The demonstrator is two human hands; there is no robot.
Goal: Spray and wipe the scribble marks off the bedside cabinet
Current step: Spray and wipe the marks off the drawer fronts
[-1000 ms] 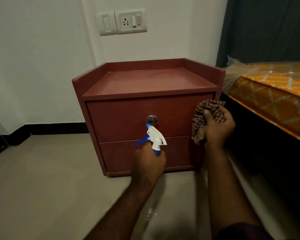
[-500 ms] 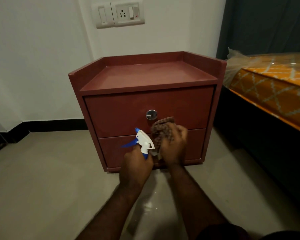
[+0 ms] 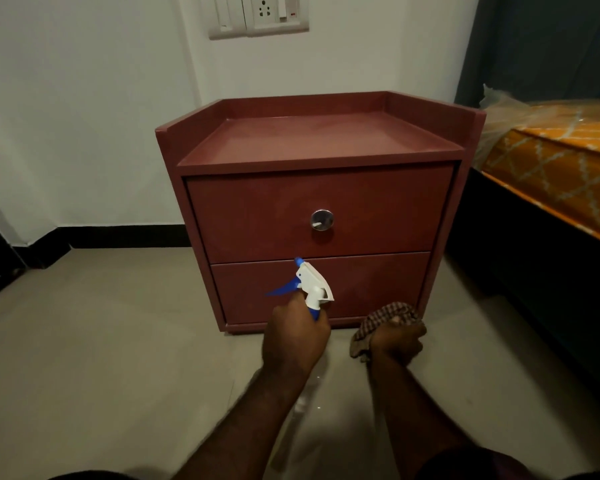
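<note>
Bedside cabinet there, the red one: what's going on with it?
A person is cleaning the bedside cabinet. Their left hand grips a spray bottle, its nozzle aimed at the cabinet front. Their right hand holds a bunched checked cloth low, near the cabinet's bottom right corner. No scribble marks show on the front or top from this view.

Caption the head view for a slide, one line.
Left hand grips a spray bottle before the bedside cabinet; right hand holds a checked cloth near its base.
</note>
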